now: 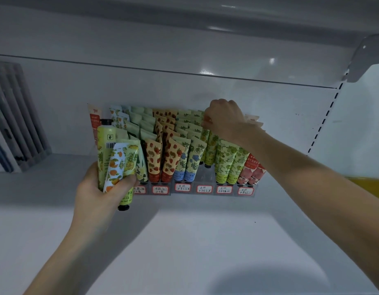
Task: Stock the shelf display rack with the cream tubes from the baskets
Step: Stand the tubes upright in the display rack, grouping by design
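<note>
Filling a clear rack (214, 191) of cream tubes on a white shelf (195, 241)

My left hand (99, 188), near and to the left, grips a bundle of loose tubes (118, 165), fingers wrapped round them. One green tube (125, 198) hangs lower than the rest, black cap pointing down. My right hand (224, 120) reaches to the far rows right of the middle, fingers curled down among the tube tops; I cannot tell whether it pinches one. The rack stands against the back wall, nearly full, with a gap (203, 173) at the near end of one column. I judge two risks. The bundle could slip, since several slick tubes share one grip. My right forearm, crossing low over the right columns, could tip standing tubes.
</note>
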### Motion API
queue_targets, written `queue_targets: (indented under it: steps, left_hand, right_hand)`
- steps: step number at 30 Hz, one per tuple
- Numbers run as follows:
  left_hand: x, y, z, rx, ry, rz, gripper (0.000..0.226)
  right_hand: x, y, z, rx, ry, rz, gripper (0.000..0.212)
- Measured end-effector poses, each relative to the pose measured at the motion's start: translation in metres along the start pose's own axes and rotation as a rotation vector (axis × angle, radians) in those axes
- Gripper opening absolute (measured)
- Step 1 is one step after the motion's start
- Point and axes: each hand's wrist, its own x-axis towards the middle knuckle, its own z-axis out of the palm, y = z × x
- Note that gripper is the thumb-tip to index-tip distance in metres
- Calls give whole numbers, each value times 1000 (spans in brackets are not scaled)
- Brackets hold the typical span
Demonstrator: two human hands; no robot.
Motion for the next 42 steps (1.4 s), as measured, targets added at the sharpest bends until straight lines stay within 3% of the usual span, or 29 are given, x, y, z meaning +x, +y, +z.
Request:
queue_targets:
  steps: [10, 18, 22, 25, 32, 36, 42]
  left_hand:
    - [6, -11, -2, 42, -50, 37, 52]
    - [3, -7, 2, 22, -40, 37, 28]
    - [3, -8, 1, 12, -41, 44, 30]
    - [5, -10, 0, 19, -55, 62, 44]
    - [5, -13, -1, 30, -39, 65, 51]
    - [6, -15, -1, 9, -33, 53, 50]
    - [4, -13, 0, -16, -39, 42, 36]
  right_hand:
    - [6, -3, 1, 96, -136, 46, 21]
    - [10, -6, 2, 141, -175, 137, 12]
    - [11, -8, 3, 121, -178, 147, 10]
    - [11, -6, 5, 117, -164, 127, 13]
    - [-19, 14, -31, 553, -65, 108, 25]
    - [-41, 3, -41, 387, -366, 18, 47]
    - [-38, -13, -32, 290, -337, -28, 47]
